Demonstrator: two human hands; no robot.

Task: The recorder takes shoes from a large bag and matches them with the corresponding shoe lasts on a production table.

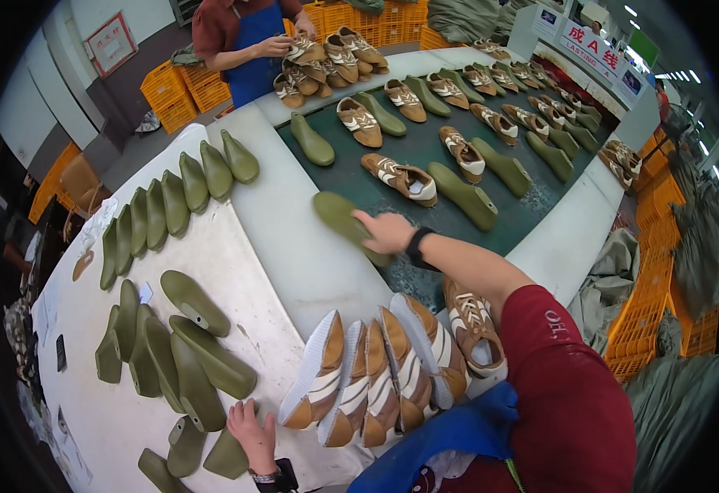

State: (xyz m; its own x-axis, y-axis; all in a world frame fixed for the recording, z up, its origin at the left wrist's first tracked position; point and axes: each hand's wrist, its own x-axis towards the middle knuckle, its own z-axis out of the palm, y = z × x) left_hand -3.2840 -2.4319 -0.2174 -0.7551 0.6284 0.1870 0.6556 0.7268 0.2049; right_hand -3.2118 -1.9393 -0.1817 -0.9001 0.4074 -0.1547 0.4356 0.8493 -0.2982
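Note:
My right hand (390, 233) reaches forward, its fingers closed on a green shoe last (336, 215) at the near-left edge of the dark green conveyor belt (318, 174). The last looks slightly blurred. At the lower edge, my left hand (253, 437) has its thumb and fingers apart, right beside a green last (227, 457) on the pale worktop; whether it touches that last I cannot tell. Further loose lasts (200, 380) lie just beyond it. Between my arms, several brown-and-white sneakers (380, 382) stand on their sides, packed close together. Another sneaker (476, 324) lies under my right forearm.
A row of green lasts (175, 205) lines the worktop (244, 283) at left. Sneakers and lasts alternate in rows along the belt. Across the table, a co-worker in a blue apron (254, 51) handles a shoe beside a sneaker pile (339, 62). Orange crates (643, 316) stand at right.

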